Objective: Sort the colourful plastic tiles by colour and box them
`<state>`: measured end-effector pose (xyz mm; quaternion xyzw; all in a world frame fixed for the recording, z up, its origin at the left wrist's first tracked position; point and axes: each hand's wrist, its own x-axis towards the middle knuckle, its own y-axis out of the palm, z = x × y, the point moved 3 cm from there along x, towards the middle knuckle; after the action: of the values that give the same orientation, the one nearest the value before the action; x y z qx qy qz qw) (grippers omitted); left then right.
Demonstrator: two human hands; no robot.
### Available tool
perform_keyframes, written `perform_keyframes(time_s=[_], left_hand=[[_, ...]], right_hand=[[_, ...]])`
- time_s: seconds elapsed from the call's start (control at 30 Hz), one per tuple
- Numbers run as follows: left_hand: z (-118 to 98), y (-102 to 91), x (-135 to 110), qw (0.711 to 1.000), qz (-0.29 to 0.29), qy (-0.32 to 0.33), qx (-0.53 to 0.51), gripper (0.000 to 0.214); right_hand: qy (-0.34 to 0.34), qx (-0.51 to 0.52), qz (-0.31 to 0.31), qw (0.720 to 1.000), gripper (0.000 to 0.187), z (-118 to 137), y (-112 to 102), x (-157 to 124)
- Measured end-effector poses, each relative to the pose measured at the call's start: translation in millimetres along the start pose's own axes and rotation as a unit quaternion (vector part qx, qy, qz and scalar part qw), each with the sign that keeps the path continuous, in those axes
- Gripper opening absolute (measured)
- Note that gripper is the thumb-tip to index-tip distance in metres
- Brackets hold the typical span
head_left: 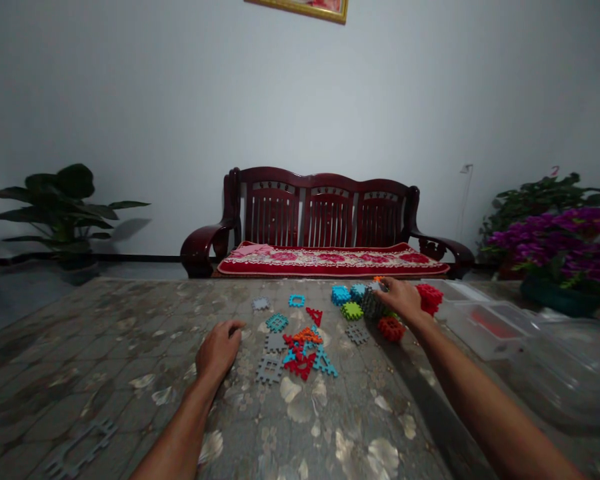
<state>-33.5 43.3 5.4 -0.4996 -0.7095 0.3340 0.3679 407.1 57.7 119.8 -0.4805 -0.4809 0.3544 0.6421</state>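
- Head view, nearest: left hand (219,350) rests on the surface (105,340), fingers loosely bent, seemingly empty; a jumbled pile (299,347) lies at its 3 o'clock.
- Farther: right hand (403,298), nearer to the grey stack (372,307), has its fingers at the top, stack toward 7 o'clock; grip and long axis, I cannot tell.

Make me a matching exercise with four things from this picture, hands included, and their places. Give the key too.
Things:
1. Left hand
2. Right hand
3. Red cover
4. Purple flowers

Places:
A. On the wooden bench
B. At the stacked pieces
C. In a green pot
D. Beside the scattered loose pieces

Pairs: 1-D, 2-B, 3-A, 4-C
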Motion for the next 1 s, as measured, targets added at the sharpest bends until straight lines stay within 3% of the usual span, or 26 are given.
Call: perform_keyframes(time_s=[0.17,0.27,0.4,0.57,0.83,1.0], left_hand=[[-0.1,-0.3,-1.0,1.0,-0.003,-0.006,0.0,0.033],[-2.2,-1.4,-3.0,1.0,-0.005,-0.004,-0.003,0.032],[-4.3,-2.6,-4.7,1.0,-0.005,-0.01,-0.008,0.032],[-4.6,-2.2,-4.7,1.0,-0.006,-0.013,-0.009,0.031],[-2.8,-1.2,-2.5,0.998,-0.017,-0.029,-0.043,0.03],[1.1,-0.2,-1.3,0.996,-0.047,-0.022,-0.078,0.032]], right_hand=[[-0.018,0.032,-0.045,0.998,0.047,5.3,-3.5,-7.5],[-0.079,0.094,-0.059,0.991,0.04,25.3,5.3,-19.9],[-0.193,0.155,0.014,0.969,0.038,71.1,35.4,-44.2],[-0.281,0.182,0.1,0.937,0.042,135.5,66.6,-70.7],[-0.362,0.153,0.116,0.912,0.046,242.4,77.8,-79.2],[-0.379,0.129,0.12,0.908,0.044,281.7,81.4,-77.3]])
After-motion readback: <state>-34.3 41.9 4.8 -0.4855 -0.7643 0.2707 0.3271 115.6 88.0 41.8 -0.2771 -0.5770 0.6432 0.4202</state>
